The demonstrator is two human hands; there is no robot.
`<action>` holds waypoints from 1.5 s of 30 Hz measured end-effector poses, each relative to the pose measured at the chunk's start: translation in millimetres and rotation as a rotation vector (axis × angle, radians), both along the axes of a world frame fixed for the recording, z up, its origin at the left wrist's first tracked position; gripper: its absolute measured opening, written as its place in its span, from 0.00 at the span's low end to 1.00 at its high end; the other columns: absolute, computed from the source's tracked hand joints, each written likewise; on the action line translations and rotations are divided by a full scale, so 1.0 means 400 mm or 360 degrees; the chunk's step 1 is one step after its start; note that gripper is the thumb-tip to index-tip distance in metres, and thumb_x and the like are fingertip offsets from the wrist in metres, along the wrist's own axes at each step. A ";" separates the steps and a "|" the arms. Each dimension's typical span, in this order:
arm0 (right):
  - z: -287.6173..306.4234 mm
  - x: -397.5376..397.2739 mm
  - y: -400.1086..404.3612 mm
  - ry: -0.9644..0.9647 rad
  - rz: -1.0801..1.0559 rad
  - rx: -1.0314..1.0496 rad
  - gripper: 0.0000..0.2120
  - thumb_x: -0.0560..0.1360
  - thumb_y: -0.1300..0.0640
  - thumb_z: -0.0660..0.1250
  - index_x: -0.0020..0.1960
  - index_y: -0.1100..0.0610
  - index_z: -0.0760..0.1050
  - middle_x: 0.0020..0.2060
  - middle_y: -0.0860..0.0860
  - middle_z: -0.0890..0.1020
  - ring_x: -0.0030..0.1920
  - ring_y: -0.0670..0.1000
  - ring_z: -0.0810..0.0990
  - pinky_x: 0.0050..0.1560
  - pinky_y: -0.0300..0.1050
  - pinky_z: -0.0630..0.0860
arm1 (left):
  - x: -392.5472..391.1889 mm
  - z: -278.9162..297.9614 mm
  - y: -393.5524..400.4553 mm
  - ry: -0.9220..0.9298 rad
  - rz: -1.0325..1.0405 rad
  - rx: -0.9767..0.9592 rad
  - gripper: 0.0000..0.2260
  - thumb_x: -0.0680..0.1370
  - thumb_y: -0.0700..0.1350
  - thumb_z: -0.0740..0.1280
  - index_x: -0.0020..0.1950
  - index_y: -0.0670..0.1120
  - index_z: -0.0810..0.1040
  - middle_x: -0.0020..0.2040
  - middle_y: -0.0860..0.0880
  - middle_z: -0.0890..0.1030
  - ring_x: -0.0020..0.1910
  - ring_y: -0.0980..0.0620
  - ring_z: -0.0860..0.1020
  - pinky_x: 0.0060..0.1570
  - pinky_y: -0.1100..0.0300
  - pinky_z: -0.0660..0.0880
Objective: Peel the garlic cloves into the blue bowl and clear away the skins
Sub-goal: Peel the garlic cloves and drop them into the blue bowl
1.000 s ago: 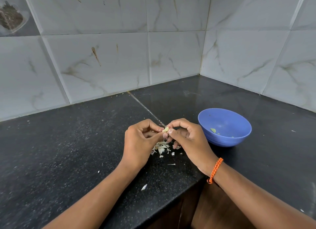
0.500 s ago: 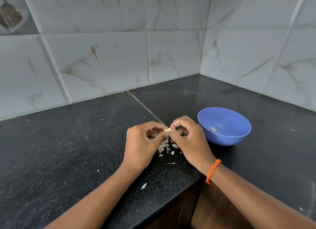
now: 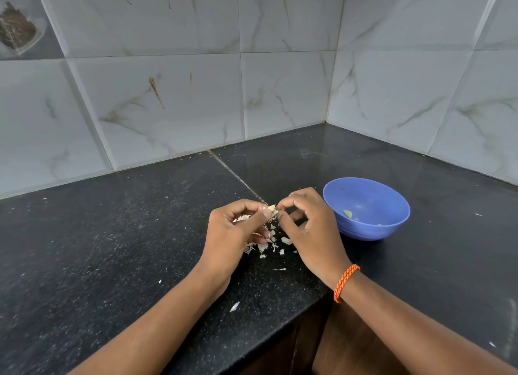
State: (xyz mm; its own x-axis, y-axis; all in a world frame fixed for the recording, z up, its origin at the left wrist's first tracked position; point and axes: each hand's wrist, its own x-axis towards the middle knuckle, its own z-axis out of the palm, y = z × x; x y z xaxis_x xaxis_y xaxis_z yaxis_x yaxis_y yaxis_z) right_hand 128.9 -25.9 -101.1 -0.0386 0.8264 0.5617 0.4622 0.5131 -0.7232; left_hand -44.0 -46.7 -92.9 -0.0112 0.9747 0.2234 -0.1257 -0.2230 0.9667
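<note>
A small pale garlic clove (image 3: 271, 208) is pinched between my two hands just above the black counter. My left hand (image 3: 234, 236) grips it with thumb and curled fingers; more papery skin shows inside its palm. My right hand (image 3: 309, 230) pinches the clove's right end with fingertips. A scatter of white garlic skins (image 3: 269, 245) lies on the counter under and between the hands. The blue bowl (image 3: 372, 189) stands just right of my right hand, with a peeled piece (image 3: 347, 213) and small bits inside.
The black granite counter (image 3: 126, 234) runs into a tiled corner. Its front edge (image 3: 280, 335) steps back below my right forearm, over a brown cabinet. Stray skin flakes (image 3: 234, 306) lie near that edge. An orange cord bracelet (image 3: 345, 282) is on my right wrist.
Both hands stay together on the clove with small finger shifts. More skin bits lie spread on the counter under them. The view has tilted slightly.
</note>
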 end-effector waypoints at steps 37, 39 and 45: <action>0.015 -0.008 -0.031 -0.0033 0.0134 0.0047 0.22 0.81 0.65 0.71 0.71 0.48 0.77 0.52 0.44 0.86 0.54 0.41 0.86 0.53 0.40 0.85 | -0.020 -0.009 0.017 0.0601 0.0326 0.0224 0.05 0.75 0.46 0.82 0.44 0.52 0.88 0.41 0.51 0.88 0.31 0.41 0.84 0.34 0.51 0.80; 0.017 -0.008 -0.033 -0.0030 0.0118 0.0060 0.22 0.80 0.66 0.71 0.70 0.48 0.78 0.50 0.44 0.86 0.52 0.43 0.86 0.52 0.43 0.85 | -0.017 -0.010 0.018 0.0581 0.0322 0.0225 0.05 0.75 0.46 0.82 0.44 0.51 0.88 0.41 0.50 0.88 0.31 0.39 0.84 0.36 0.49 0.81; 0.071 0.007 -0.037 -0.0328 -0.0037 0.0219 0.19 0.82 0.62 0.68 0.69 0.46 0.77 0.49 0.42 0.83 0.42 0.42 0.81 0.44 0.42 0.80 | -0.023 -0.006 0.024 0.0589 0.0307 0.0254 0.03 0.81 0.47 0.76 0.48 0.52 0.90 0.46 0.56 0.89 0.34 0.50 0.86 0.42 0.52 0.82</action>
State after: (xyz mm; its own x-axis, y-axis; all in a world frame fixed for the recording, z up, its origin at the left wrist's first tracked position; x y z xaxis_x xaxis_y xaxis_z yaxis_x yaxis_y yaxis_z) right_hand 131.7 -40.9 -72.8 -0.1460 0.7447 0.6513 0.6052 0.5880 -0.5366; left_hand -53.1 -37.2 -95.1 -0.0807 0.9156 0.3939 0.2810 -0.3582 0.8903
